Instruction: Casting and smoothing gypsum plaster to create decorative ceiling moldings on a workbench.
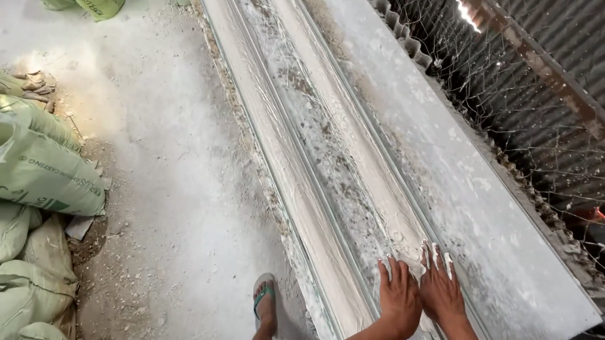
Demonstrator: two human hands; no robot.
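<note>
Pressing both hands: left hand [399, 297], right hand [441, 290] flat on plaster mould [359, 189]; green sacks [18, 167] left.

Long mould [333, 158] running away across the tabletop [474, 207], both hands side by side on the mould's near end, left hand [399, 297], right hand [441, 291], sacks [18, 167] left of the mould on the floor [166, 143], wire mesh [543, 89] right of the mould, foot [265, 305] just left of the mould's near end

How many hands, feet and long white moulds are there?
Hands: 2, the left hand and right hand, both pressed flat on the plaster
Foot in a sandal: 1
Long plaster mould: 1
Total: 4
</note>
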